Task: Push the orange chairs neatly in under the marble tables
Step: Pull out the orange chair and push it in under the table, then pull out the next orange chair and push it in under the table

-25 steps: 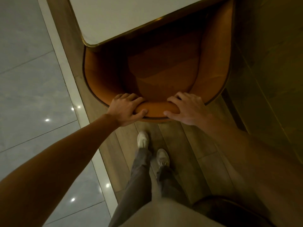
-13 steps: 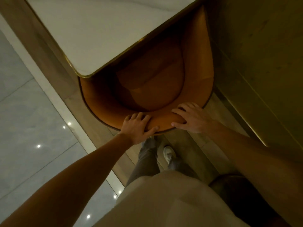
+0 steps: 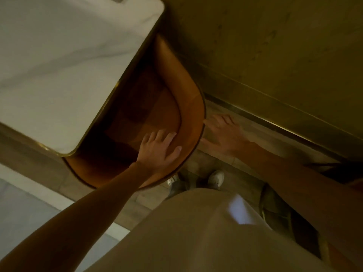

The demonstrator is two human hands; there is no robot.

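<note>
At frame centre, the orange chair point(image 3: 188, 107) is tucked under the marble counter point(image 3: 68, 65); left hand point(image 3: 160, 149) laid flat, fingers spread, on its backrest; right hand point(image 3: 224, 135) blurred, released, beside it.

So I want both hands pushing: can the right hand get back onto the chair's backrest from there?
Probably yes. The right hand is open beside the orange chair, off its rim, with only floor between; the left hand rests on the backrest.

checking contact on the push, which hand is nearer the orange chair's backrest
Left. The left hand lies flat on the orange chair's backrest rim; the right hand, blurred, hovers open just off its outer side, above the floor.
</note>
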